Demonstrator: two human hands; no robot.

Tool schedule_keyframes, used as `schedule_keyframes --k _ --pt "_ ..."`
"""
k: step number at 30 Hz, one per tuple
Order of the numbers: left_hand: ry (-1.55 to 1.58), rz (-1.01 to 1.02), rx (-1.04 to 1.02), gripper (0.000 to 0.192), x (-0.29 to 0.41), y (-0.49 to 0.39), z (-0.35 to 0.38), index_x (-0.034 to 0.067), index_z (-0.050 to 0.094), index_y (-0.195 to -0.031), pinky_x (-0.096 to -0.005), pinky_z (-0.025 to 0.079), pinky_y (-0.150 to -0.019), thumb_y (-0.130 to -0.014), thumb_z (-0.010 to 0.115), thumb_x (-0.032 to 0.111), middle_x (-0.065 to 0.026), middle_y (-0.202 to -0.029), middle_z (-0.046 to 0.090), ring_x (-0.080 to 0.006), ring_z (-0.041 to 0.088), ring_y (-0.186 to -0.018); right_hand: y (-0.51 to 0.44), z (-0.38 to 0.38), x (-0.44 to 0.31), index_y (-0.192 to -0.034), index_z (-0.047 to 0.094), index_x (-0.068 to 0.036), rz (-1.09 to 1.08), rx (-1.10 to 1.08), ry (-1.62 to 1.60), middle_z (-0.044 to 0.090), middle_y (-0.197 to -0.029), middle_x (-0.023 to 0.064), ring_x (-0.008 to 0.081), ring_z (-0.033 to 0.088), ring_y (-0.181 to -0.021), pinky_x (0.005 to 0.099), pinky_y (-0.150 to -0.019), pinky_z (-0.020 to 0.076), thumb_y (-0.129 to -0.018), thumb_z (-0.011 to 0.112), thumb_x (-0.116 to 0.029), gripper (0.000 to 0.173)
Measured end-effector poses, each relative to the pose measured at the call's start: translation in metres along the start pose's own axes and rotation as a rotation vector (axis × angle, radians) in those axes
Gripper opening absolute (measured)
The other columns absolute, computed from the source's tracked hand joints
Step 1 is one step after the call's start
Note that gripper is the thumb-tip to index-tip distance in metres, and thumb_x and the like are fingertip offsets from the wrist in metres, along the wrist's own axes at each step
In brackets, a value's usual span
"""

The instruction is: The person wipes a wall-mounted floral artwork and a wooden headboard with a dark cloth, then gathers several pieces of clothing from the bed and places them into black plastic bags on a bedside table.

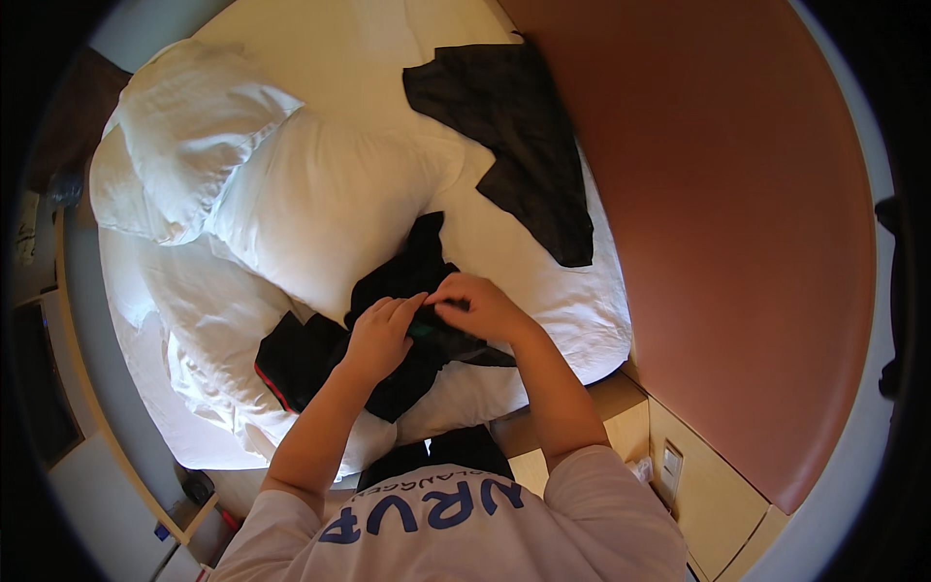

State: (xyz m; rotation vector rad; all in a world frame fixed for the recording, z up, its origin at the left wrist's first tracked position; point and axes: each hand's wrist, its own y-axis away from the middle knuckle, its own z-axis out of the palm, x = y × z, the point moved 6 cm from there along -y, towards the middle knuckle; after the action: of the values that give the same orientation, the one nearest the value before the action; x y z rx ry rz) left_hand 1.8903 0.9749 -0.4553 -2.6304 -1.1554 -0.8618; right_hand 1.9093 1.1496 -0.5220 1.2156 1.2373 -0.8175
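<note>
A rumpled black garment [305,356] lies on the bed in front of me, with red trim along its left edge. Above its middle, the fingertips of my left hand [380,336] and my right hand [481,305] come together. The right thumb and forefinger are bent towards each other. Whether cloth or something small is pinched between my fingers cannot be made out. A small green patch [420,331] shows on the dark cloth just below the fingertips. My hands and forearms hide part of the garment.
Farther back on the white bed sheet [356,44], a second black garment [520,138] is spread beside the brown headboard [713,218]. White pillows [327,189] are heaped at centre left. A wooden cabinet with a wall socket [670,473] stands at lower right.
</note>
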Motion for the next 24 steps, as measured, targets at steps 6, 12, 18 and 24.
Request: schedule_keyframes --k 6,12,18,24 --pt "0.032 0.291 -0.113 0.043 0.027 -0.023 0.045 0.006 0.072 -0.106 -0.0404 0.054 -0.080 -0.063 0.076 0.003 -0.0069 -0.100 0.072 -0.0297 0.064 -0.090 0.017 -0.127 0.116 -0.148 0.055 -0.010 0.492 0.907 0.617 0.032 -0.161 0.0253 0.0430 0.064 -0.119 0.0481 -0.095 0.0554 -0.091 0.063 -0.013 0.058" --pt "0.012 0.433 -0.117 0.029 0.062 -0.019 0.072 0.011 0.075 -0.105 -0.0377 0.050 -0.088 -0.077 0.065 0.012 0.0007 -0.103 0.073 -0.0221 0.061 -0.096 -0.005 -0.138 0.126 -0.123 0.073 -0.012 0.356 0.653 0.617 0.063 -0.129 0.0161 0.0348 0.072 -0.103 0.0439 -0.086 0.0574 -0.089 0.062 -0.012 0.035" --pt "-0.143 0.365 0.076 0.029 0.055 -0.025 0.053 0.022 0.076 -0.097 -0.0515 0.037 -0.112 -0.071 0.070 0.011 0.0049 -0.107 0.069 -0.0220 0.057 -0.120 0.023 -0.046 0.056 -0.106 0.076 -0.009 0.108 -0.111 -0.005 0.073 -0.090 0.0110 0.0174 0.069 -0.082 0.0310 -0.075 0.0532 -0.084 0.062 -0.008 0.026" --pt "-0.105 0.371 0.048 0.026 0.053 -0.030 0.053 0.021 0.075 -0.093 -0.0564 0.031 -0.118 -0.071 0.070 0.009 0.0031 -0.112 0.062 -0.0242 0.056 -0.123 0.066 -0.120 0.134 -0.139 0.056 -0.004 0.416 0.992 0.048 0.069 -0.115 0.0180 0.0310 0.070 -0.089 0.0400 -0.083 0.0563 -0.084 0.067 -0.007 0.056"
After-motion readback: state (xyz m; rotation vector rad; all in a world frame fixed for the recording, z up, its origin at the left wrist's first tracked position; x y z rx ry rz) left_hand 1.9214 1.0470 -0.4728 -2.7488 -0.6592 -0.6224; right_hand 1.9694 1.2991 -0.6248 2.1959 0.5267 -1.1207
